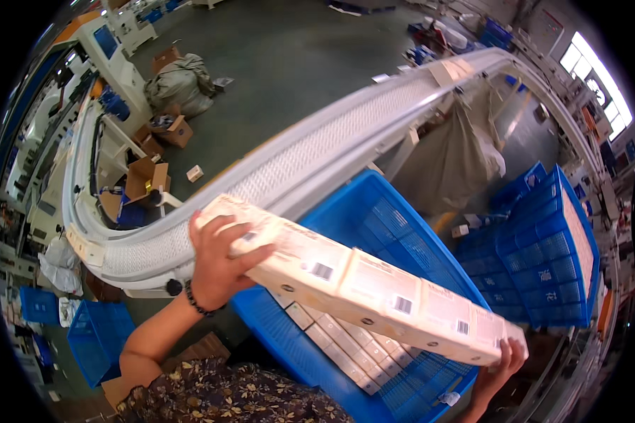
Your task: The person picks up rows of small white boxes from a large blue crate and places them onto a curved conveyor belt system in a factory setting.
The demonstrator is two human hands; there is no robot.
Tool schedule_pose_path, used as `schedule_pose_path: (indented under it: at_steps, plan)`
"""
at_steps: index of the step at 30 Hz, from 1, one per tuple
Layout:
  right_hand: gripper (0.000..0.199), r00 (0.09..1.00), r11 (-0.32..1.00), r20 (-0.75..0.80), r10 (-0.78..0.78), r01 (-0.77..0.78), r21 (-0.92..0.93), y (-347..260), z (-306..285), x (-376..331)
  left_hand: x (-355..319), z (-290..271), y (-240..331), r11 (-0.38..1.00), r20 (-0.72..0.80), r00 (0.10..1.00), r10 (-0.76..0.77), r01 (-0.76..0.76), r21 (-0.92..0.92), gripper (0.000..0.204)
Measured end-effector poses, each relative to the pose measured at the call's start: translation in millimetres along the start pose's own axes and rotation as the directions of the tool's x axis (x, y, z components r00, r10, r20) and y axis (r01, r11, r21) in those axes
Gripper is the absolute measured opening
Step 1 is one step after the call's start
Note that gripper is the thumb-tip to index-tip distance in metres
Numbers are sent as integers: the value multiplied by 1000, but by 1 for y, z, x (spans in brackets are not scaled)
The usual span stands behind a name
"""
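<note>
A row of pale cartons, pressed end to end, slants across the view above a blue plastic crate. My left hand grips the row's far left end, fingers bent over its top and side. At the lower right end my right hand is closed round the last carton; its palm is hidden. Several similar cartons lie side by side in the bottom of the crate, partly covered by the held row. Dark bar codes and small round marks show on the row's faces.
A white curved conveyor runs just beyond the crate. Stacked blue crates stand to the right, and another blue crate sits at lower left. Large cloth sacks hang under the conveyor. Opened cardboard boxes lie on the floor.
</note>
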State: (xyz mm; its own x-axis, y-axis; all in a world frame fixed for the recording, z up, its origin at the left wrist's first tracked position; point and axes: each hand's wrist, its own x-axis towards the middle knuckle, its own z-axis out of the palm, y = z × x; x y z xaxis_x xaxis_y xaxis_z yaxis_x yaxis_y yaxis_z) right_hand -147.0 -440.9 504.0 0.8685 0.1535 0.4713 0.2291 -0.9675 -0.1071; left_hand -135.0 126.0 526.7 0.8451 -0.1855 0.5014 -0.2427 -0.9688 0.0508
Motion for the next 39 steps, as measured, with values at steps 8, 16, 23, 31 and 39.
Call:
schedule_pose_path:
  at_steps: [8, 16, 23, 31, 39]
  plan:
    - [61, 901, 896, 90, -423, 402, 187, -244, 43, 207, -150, -117, -132, 847, 31, 855, -517, 506, 162, 69]
    - [62, 549, 657, 368, -750, 685, 315, -445, 163, 312, -233, -118, -257, 738, 390, 632, -670, 621, 263, 68]
    - [84, 514, 513, 241, -823, 491, 704, -440, 182, 277, -150, -183, -238, 561, 387, 441, -810, 388, 731, 78]
    - [54, 895, 810, 399, -198, -80, 581, -218, 221, 135, -59, 6, -28, 453, 262, 883, -388, 430, -781, 37]
    - [59, 261, 761, 908, 326, -642, -89, -28, 289, -296, -77, 335, 56, 783, 714, 643, 278, 279, -556, 50]
